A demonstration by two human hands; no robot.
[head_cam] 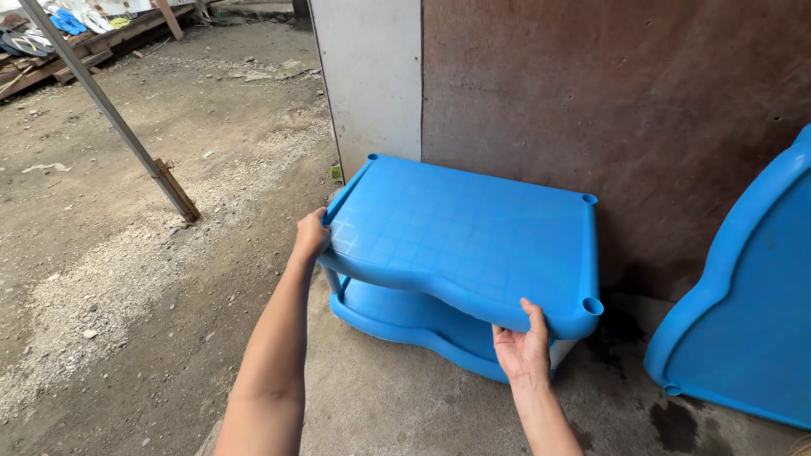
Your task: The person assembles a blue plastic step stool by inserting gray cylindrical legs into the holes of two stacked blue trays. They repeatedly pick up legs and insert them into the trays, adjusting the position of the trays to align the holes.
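Blue plastic shelf rack on concrete against the brown wall; left hand clasping top tier's left edge, right hand curled under front rim; best kept level, grips even

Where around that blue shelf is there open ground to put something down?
The bare concrete in front of the blue plastic two-tier shelf, between the two forearms, is free. So is the gravelly dirt left of it, up to the slanted metal pole. It is tight on the right, where a second blue plastic panel leans near the brown wall.
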